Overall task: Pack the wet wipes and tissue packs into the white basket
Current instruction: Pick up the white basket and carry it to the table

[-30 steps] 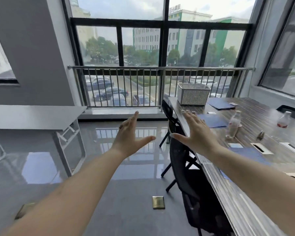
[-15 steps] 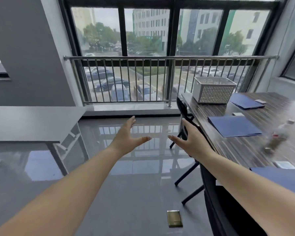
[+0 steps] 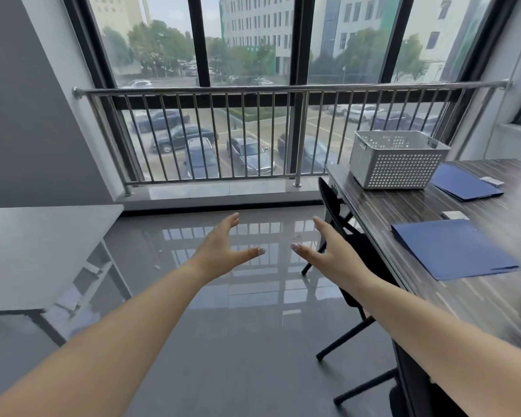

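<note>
The white perforated basket (image 3: pixel 396 164) stands at the far left corner of the dark wooden table (image 3: pixel 388 206), close to the window railing. My left hand (image 3: pixel 221 249) and my right hand (image 3: pixel 331 254) are stretched out in front of me over the floor, palms facing each other, fingers straight, holding nothing. Both are well short of the basket and to its left. No wet wipes or tissue packs can be made out; two small white items (image 3: pixel 454 215) lie on the table, too small to identify.
Blue folders (image 3: pixel 454 251) lie on the table, another blue folder (image 3: pixel 463 185) beside the basket. A black folding chair (image 3: pixel 343 233) stands against the table's left edge. A grey table (image 3: pixel 39 251) is at the left. A steel railing (image 3: pixel 283 91) guards the window ahead.
The view has moved forward toward the window and tilted down; the basket appears nearer and larger. Both hands stay outstretched and open, now lower and closer together in the frame.
</note>
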`<action>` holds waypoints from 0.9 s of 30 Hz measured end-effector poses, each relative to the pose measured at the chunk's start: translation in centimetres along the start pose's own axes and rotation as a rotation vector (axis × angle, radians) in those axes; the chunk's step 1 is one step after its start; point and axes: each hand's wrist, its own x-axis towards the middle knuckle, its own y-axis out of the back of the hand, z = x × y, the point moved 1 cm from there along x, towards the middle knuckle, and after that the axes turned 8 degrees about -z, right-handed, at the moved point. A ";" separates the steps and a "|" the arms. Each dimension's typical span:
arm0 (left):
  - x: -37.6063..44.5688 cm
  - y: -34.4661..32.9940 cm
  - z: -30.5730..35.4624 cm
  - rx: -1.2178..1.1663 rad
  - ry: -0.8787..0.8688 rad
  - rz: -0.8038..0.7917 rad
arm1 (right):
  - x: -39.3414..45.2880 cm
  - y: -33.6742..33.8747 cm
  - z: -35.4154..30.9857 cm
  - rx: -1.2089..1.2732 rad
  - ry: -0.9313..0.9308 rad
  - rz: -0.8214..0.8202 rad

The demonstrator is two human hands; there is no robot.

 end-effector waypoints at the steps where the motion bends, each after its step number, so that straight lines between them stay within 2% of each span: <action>1: 2.1 0.4 -0.2 0.003 0.006 -0.003 | 2.0 0.4 0.4 0.007 -0.002 -0.001; 9: 19.2 5.3 -2.5 -0.063 0.020 0.031 | 21.2 3.6 1.8 0.072 -0.020 -0.018; 13: 25.7 7.7 -4.6 -0.076 0.012 0.029 | 28.2 3.7 2.1 0.068 -0.019 0.002; 20: 40.9 12.3 -9.1 -0.070 -0.084 -0.096 | 41.4 2.2 3.6 0.079 -0.074 0.115; 27: 56.4 14.3 -9.0 -0.046 -0.207 -0.360 | 50.5 4.0 4.1 0.200 -0.256 0.331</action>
